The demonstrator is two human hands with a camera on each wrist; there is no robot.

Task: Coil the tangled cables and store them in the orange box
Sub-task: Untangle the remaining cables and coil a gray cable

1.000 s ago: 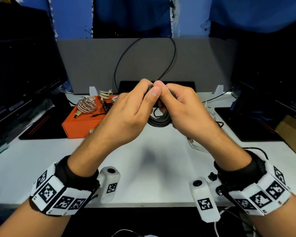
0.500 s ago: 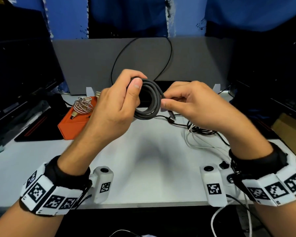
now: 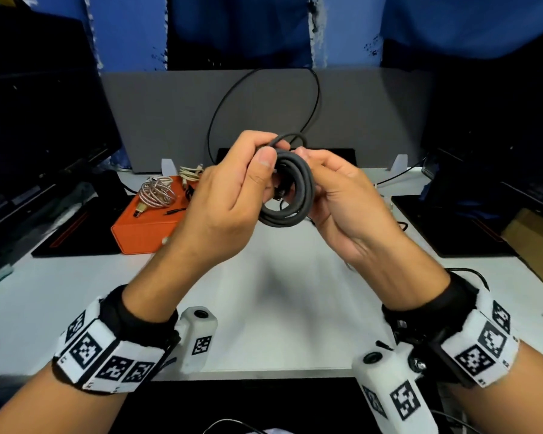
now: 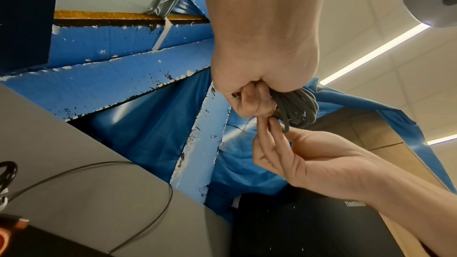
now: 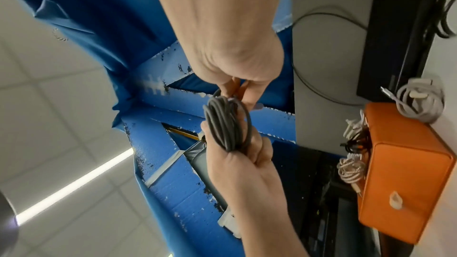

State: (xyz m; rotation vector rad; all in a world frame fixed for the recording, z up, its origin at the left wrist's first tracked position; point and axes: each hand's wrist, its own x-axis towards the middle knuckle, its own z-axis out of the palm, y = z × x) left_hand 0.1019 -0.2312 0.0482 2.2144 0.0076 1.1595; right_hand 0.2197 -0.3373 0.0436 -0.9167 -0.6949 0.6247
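White desk (image 3: 264, 324), blue backdrop. Both hands have swung back together: left hand (image 3: 229, 195) grips the grey cable coil (image 3: 290, 195), right hand (image 3: 342, 198) pinches its loose end. Coil's nearly finished; orange box (image 3: 145, 230) waits left, 2 coils on top.

Black wristbands (image 3: 132, 311), white cuffs (image 3: 104, 355) with black square markers, white wrist cameras (image 3: 199, 336)

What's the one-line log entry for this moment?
stage: coiling | left hand: grips grey cable coil | right hand: pinches coil's top | coil: held above table | orange box: holds other coiled cables
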